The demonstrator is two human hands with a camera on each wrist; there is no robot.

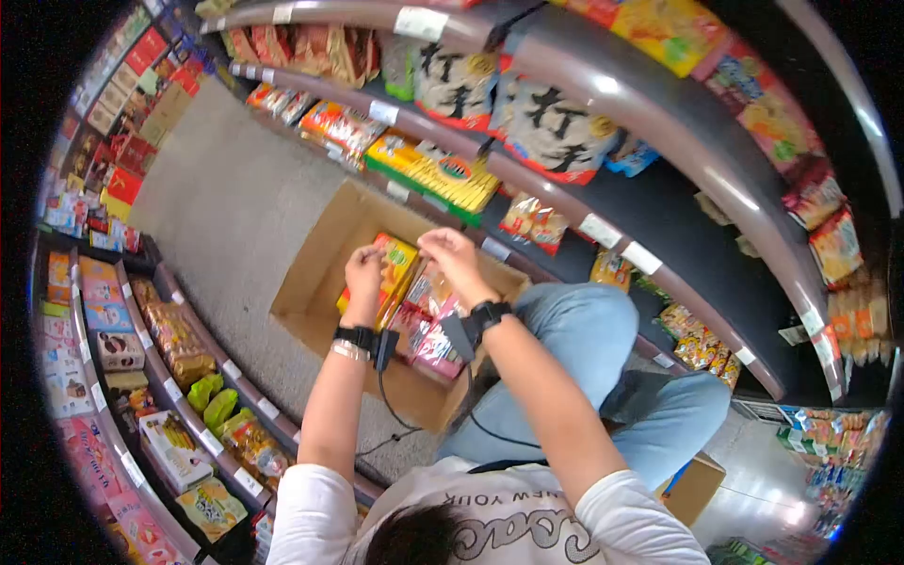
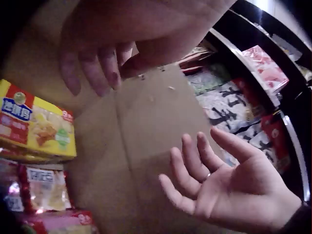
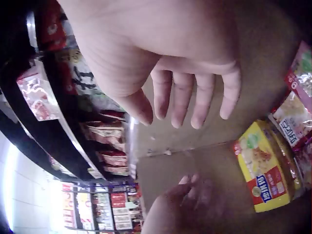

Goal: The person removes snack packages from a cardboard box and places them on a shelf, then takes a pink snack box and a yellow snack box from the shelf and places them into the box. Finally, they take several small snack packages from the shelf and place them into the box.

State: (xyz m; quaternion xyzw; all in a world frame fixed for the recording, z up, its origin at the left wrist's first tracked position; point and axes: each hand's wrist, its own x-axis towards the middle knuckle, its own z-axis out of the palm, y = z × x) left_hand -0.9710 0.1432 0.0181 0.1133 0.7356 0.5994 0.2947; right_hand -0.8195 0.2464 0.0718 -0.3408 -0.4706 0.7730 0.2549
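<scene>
Both hands are over an open cardboard box (image 1: 315,315) and hold nothing. The left hand (image 1: 364,271) has loosely bent fingers above the box's left part; it fills the top of the left wrist view. Palm up, the right hand (image 2: 234,190) shows spread, slightly bent fingers and a ring. In the head view the right hand (image 1: 450,254) is over the box's far right part. Inside the box lies a yellow and red food package (image 3: 263,168), near the hands but apart from them. Beside it are several pink and red snack packets (image 1: 428,325).
Shelves (image 1: 603,226) with bagged snacks run along the right, close to the box. A yellow and green carton (image 1: 433,169) sits on the lower one. More stocked shelves (image 1: 141,320) stand on the left. Grey floor (image 1: 226,169) extends beyond the box. Cables (image 1: 395,414) hang from the wrists.
</scene>
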